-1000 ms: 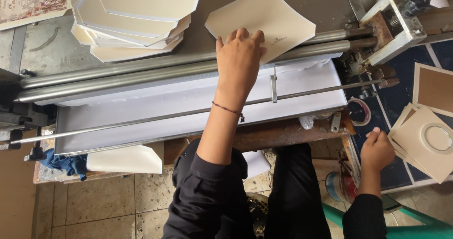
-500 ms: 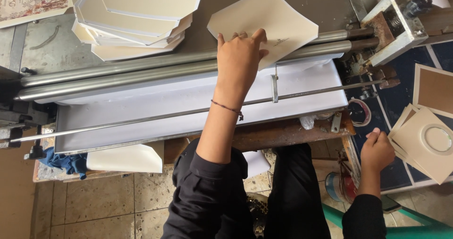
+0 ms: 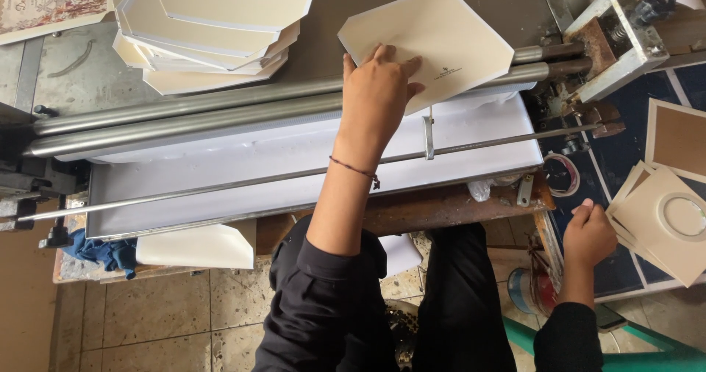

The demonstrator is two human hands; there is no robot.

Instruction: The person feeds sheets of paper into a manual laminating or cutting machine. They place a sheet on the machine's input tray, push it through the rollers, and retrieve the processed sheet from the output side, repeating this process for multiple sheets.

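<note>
The left hand (image 3: 377, 96) reaches far across the roller machine (image 3: 294, 151), arm outstretched, palm down, fingers (image 3: 382, 54) spread flat on a cream octagonal card (image 3: 434, 37). That card lies far right on the machine, its near edge over the steel rollers (image 3: 184, 118), a small dark mark near its middle. The right hand (image 3: 587, 234) hangs near right, fingers curled and pressed together, just beside a stack of cream cards (image 3: 662, 221).

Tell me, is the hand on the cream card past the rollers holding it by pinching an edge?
No, the left hand lies flat with its fingers spread on top of the cream card, pressing it down above the metal rollers.
</note>
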